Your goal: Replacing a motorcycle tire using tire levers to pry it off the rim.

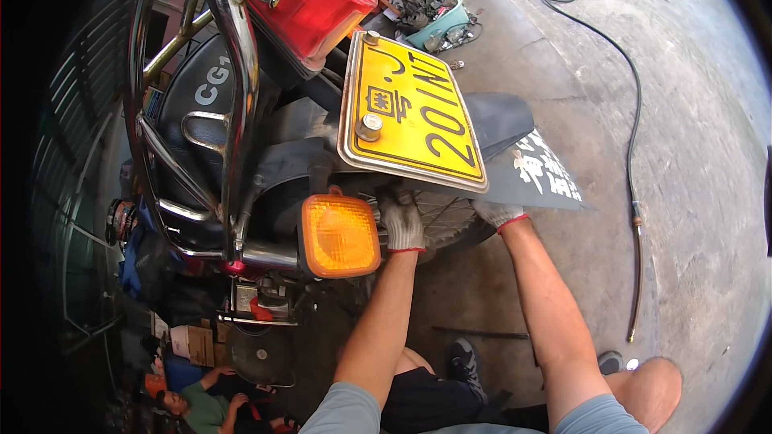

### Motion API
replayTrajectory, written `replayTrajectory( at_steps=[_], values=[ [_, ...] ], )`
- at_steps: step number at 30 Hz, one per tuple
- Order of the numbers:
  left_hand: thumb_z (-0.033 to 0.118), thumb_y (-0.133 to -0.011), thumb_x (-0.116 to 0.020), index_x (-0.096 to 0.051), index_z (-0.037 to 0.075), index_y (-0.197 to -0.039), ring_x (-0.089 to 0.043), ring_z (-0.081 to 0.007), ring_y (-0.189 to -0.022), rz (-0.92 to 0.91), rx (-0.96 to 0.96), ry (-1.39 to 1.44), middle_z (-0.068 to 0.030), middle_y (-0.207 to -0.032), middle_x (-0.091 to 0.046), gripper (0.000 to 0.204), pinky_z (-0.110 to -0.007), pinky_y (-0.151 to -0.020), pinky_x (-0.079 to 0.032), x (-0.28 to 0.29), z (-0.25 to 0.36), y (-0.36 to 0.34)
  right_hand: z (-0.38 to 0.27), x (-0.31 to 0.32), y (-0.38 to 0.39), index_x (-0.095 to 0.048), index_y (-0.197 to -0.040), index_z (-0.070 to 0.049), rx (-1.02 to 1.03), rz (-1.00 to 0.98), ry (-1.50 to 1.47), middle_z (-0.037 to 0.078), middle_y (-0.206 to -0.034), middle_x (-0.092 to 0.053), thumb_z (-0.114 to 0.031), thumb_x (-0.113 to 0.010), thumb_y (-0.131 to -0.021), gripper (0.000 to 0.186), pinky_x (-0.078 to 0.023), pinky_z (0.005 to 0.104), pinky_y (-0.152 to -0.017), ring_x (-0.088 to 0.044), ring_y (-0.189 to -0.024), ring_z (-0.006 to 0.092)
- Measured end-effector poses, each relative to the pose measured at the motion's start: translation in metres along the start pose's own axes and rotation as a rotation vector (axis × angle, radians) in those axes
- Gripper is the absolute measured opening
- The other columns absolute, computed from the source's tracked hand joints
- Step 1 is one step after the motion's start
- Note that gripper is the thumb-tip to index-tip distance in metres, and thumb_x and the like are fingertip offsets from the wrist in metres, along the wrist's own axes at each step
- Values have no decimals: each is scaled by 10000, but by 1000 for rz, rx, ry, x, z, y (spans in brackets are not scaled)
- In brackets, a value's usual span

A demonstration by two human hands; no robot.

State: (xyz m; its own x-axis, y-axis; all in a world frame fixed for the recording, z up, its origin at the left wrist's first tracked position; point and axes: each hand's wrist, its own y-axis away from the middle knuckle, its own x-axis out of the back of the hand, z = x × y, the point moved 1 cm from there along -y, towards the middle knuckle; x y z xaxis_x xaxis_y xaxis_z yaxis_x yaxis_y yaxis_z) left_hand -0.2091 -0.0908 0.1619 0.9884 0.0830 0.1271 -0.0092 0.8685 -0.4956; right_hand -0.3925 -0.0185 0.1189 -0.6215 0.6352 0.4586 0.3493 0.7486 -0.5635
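Note:
In front of me is the rear of a motorcycle, with a spoked rear wheel [444, 215] under a dark mudguard [497, 119]. My left hand [402, 223], in a grey-white work glove with a red cuff, reaches in beside the spokes; its fingertips are lost in shadow. At the tyre's other end, my right hand [497, 213] wears a matching glove and is mostly covered by the mudflap [540, 173]. Neither hand's grip can be made out. Above them juts a yellow number plate [414, 112]. An orange turn signal [341, 235] sits left of my left hand.
A chrome rack [241, 96] and red tail light [318, 4] rise at upper left. A black hose [629, 72] with a metal end curves over the concrete floor. A thin dark bar [481, 332] lies near my feet. Another person [207, 403] sits at lower left.

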Motion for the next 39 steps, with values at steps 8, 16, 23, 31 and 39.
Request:
replayTrajectory(
  at_steps=[8,16,23,31,39],
  values=[
    [214,-934,-544,-471,-21,-1259,-551,-279,-1084,-328,-154,-817,-164,-1223,-556,408,-365,-921,-426,-12,40,28,39,-32,26,-647,-1004,-49,34,81,-134,166,-994,-644,-249,-580,-828,275,-437,450,-865,-588,-947,353],
    [229,-1008,-370,-369,56,-1373,-412,-207,-1251,-665,209,-869,-83,-1384,-419,404,-301,-1048,-365,17,133,31,77,-45,83,-445,-1331,-14,-568,-91,-125,184,-1235,-583,-380,-682,-809,680,-439,387,-939,-569,-1114,310],
    [211,-966,-436,-540,0,-1214,-555,-171,-1039,-382,98,131,-86,-1176,-580,341,-308,-889,-449,71,79,21,86,-54,107,-494,-1283,-74,-637,-199,-467,155,-1168,-625,-373,-696,-797,605,-467,404,-884,-611,-1056,288],
    [324,-874,-585,-585,24,-1139,-549,-122,-944,-309,308,329,-34,-1061,-590,400,-288,-825,-440,35,84,29,67,-44,164,-526,-1253,-43,-814,-532,33,188,-1182,-616,-316,-661,-800,546,-461,382,-934,-598,-1090,323],
    [277,-932,-508,-604,7,-1062,-597,-98,-791,-345,458,103,-29,-924,-633,314,-266,-656,-467,5,88,48,51,-46,288,-576,-1112,-35,-814,-850,542,198,-1140,-624,-255,-603,-811,374,-509,431,-879,-612,-1065,339]
  ],
)
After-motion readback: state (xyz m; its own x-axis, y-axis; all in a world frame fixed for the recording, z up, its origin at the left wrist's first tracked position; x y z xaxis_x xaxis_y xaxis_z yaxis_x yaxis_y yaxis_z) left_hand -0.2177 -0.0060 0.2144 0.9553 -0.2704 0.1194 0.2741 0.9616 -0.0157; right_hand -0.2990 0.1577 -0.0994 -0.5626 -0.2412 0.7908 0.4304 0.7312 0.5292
